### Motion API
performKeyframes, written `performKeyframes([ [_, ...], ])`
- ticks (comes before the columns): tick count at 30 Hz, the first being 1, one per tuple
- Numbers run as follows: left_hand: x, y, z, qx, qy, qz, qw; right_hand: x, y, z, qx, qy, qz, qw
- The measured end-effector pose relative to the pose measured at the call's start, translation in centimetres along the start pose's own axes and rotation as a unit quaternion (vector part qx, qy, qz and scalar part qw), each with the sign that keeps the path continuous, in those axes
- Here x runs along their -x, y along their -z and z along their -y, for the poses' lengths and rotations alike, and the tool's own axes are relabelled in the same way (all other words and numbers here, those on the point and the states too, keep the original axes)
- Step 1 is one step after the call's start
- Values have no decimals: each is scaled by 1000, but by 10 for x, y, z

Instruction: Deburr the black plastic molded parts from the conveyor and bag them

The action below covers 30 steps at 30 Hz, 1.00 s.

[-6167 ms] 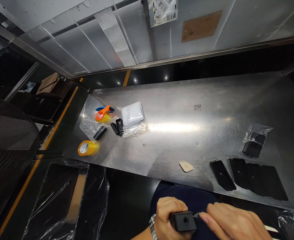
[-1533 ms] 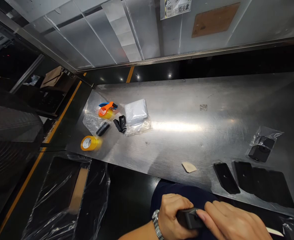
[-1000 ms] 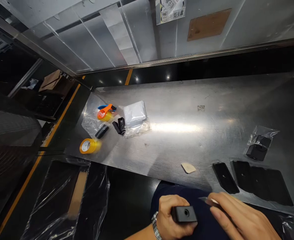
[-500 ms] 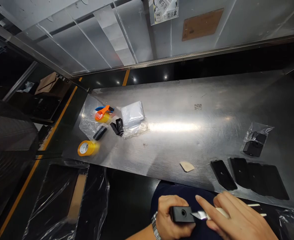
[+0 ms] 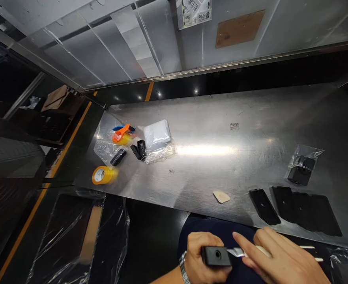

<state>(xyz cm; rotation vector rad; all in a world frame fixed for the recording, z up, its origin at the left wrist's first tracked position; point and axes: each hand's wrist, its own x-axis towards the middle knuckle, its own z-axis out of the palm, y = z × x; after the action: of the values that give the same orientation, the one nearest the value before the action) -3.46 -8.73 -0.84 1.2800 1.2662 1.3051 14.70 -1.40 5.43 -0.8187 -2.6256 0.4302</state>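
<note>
At the bottom of the head view, my left hand (image 5: 197, 256) is wrapped round a black rectangular block (image 5: 211, 258) with a round hole in the face turned towards me. My right hand (image 5: 286, 256) grips a knife (image 5: 235, 251) with a pale handle and a pointed metal blade. The blade's tip is at the block's right edge; whether it touches is hard to see. The right index finger reaches out above the blade. Both hands are over my dark-clothed lap, in front of the metal table (image 5: 197, 177).
Black casings (image 5: 264, 206) lie along the table's front right, with a bagged black part (image 5: 302, 170) behind them. A beige scrap (image 5: 221, 197) is near the front edge. Yellow tape (image 5: 103, 175), an orange tape dispenser (image 5: 122, 134) and white plastic bags (image 5: 157, 135) sit at the left.
The knife has shifted slightly, its blade now a little higher against the block's edge. The block has tilted and moved slightly in my left hand.
</note>
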Motion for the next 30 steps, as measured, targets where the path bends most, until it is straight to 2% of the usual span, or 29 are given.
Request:
performKeyframes([
  [5, -2, 1, -2, 2, 29, 9, 1000, 1, -3, 0, 20, -4, -2, 1000],
  [10, -1, 1, 1, 12, -19, 9, 1000, 3, -15, -6, 46, -37, -2, 998],
  [12, 0, 1, 2, 16, -9, 10, 1000, 3, -17, -7, 25, -48, 2, 999],
  [18, -3, 4, -4, -4, 37, 16, 999, 2, -7, -5, -50, -10, 8, 999],
  [30, -4, 6, -3, -5, 58, 28, 998, 3, -5, -4, -7, -13, 7, 1000],
])
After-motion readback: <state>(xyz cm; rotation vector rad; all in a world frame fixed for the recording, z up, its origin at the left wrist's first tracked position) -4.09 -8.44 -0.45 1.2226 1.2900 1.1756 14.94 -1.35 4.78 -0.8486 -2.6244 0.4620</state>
